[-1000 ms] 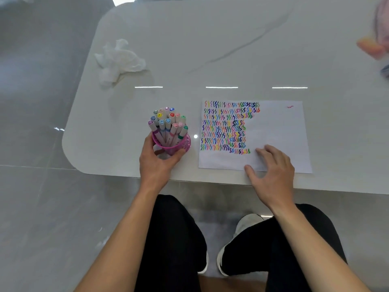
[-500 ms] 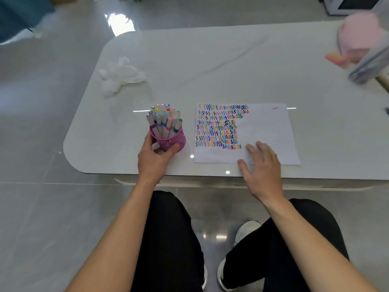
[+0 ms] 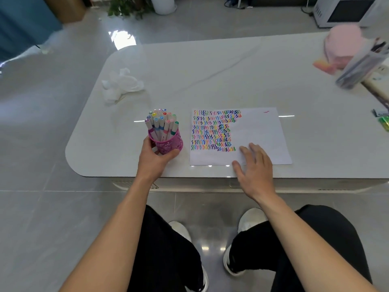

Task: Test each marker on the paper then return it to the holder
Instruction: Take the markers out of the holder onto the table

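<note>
Currently left hand [image 3: 154,159] grips the holder [image 3: 168,145], fingers and thumb curled round its near side; holder is pink and upright on the worktop [image 3: 210,70]. Markers [image 3: 161,123] stand packed inside it, just beyond the hand. Right hand [image 3: 255,167] lies flat, fingers straight and slightly spread, resting on the near edge of the paper [image 3: 259,133], holding nothing. Coloured squiggle rows sit just beyond its fingertips, to the left. Crumpled tissue [image 3: 121,85] lies well beyond the left hand.

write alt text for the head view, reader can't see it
A seated person's left hand grips a pink holder full of markers on a white table, while the right hand rests flat on a paper partly filled with coloured squiggles. A crumpled tissue lies beyond.
</note>
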Tool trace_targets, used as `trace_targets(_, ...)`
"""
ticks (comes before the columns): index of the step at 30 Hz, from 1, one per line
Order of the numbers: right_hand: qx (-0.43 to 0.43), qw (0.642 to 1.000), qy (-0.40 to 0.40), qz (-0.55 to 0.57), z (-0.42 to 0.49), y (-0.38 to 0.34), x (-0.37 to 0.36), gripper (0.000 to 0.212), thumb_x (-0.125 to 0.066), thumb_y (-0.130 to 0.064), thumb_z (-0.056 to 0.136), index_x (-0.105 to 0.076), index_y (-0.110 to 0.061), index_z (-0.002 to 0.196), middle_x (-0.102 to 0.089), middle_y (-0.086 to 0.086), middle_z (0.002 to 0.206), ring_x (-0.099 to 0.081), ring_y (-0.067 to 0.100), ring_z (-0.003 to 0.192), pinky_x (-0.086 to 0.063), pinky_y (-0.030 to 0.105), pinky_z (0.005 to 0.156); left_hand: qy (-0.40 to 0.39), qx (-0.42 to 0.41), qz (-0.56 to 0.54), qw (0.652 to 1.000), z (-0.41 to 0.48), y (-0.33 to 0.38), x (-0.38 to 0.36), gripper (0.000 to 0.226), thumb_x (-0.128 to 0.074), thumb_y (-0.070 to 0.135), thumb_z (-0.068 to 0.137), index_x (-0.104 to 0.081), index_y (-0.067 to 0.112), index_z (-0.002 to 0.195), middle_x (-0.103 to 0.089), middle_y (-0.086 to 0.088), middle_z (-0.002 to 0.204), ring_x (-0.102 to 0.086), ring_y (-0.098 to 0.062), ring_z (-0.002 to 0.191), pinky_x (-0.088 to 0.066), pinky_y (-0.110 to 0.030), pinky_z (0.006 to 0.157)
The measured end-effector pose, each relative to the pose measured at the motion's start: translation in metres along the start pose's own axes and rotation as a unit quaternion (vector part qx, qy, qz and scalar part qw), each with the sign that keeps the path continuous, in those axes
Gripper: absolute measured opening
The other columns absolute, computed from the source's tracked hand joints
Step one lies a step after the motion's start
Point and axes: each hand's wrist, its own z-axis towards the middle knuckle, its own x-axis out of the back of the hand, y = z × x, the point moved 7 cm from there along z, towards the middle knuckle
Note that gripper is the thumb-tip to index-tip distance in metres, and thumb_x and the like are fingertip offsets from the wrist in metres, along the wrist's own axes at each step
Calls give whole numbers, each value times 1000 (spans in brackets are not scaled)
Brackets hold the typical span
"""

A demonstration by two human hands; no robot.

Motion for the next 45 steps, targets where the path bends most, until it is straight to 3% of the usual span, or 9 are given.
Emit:
trace_targets(8, -14, 999, 33, 26, -1, 1, 0, 50, -66, -31, 99, -56, -16, 145, -41, 10, 160, -30, 30, 152, -21, 44, 125, 47, -14, -1, 999, 2, 0, -5, 73, -91, 30, 72, -45, 37, 128, -58, 15, 126, -59, 4, 107, -48, -8, 76)
trace_targets(12, -7, 997, 72, 35, 2, -5, 6, 45, -66, -32, 97, -62, -15, 138, -48, 10, 153, -38, 31, 147, -26, 46, 121, 77, -31, -4, 997, 0, -1, -10, 83, -92, 32, 70, -43, 33, 137, -54, 7, 135, -59, -12, 120, -53, -25, 92)
trace_targets(16, 9, 995, 97, 32, 10, -14, 11, 46, -60, -37, 92, -65, -14, 132, -55, 9, 146, -45, 32, 141, -30, 48, 118, 105, -27, 3, 994, -2, -2, -11, 91, -90, 37, 72, -36, 30, 145, -51, 9, 138, -55, -16, 125, -53, -41, 102)
trace_targets(20, 13, 995, 92, 45, 18, -18, 5, 43, -66, -31, 94, -64, -10, 132, -55, 10, 146, -45, 32, 140, -28, 45, 120, 123, -23, 11, 992, -2, 1, -17, 97, -89, 36, 73, -31, 26, 150, -48, 6, 142, -50, -20, 131, -49, -47, 106)
trace_targets(25, 29, 996, 73, 52, 26, -27, -1, 43, -69, -28, 96, -62, -10, 134, -54, 9, 146, -45, 29, 140, -28, 40, 119, 128, -30, 18, 991, -2, 5, -14, 96, -88, 38, 74, -30, 29, 150, -49, 7, 141, -50, -17, 131, -49, -40, 105)
trace_targets(29, 51, 995, 59, 62, 39, -44, -2, 42, -71, -26, 96, -62, -11, 134, -55, 7, 145, -46, 26, 139, -30, 36, 118, 124, -51, 17, 991, 2, 16, -3, 99, -90, 40, 70, -31, 37, 148, -52, 19, 134, -51, 6, 119, -41, -2, 84)
trace_targets(31, 69, 993, 48, 78, 46, -57, -2, 42, -71, -25, 96, -63, -10, 134, -56, 6, 143, -47, 25, 138, -33, 37, 118, 110, -57, 13, 992, 4, 21, -1, 94, -91, 39, 68, -36, 37, 144, -55, 25, 125, -52, 18, 109, -41, 5, 74)
trace_targets(39, 186, 967, -15, 175, 62, -134, -7, 32, -71, -30, 98, -67, -18, 127, -66, -4, 125, -54, 11, 121, -36, 16, 104, 47, -75, 6, 996, 18, 32, 1, 76, -92, 36, 67, -50, 34, 130, -63, 25, 115, -62, 7, 105, -49, -5, 79)
trace_targets(45, 189, 960, -9, 208, 76, -164, -10, 35, -71, -33, 97, -66, -19, 129, -68, -6, 120, -58, 8, 114, -39, 13, 99, 9, -74, -11, 997, 35, 39, -1, 73, -92, 30, 69, -50, 36, 128, -66, 26, 113, -65, 6, 102, -52, -9, 75)
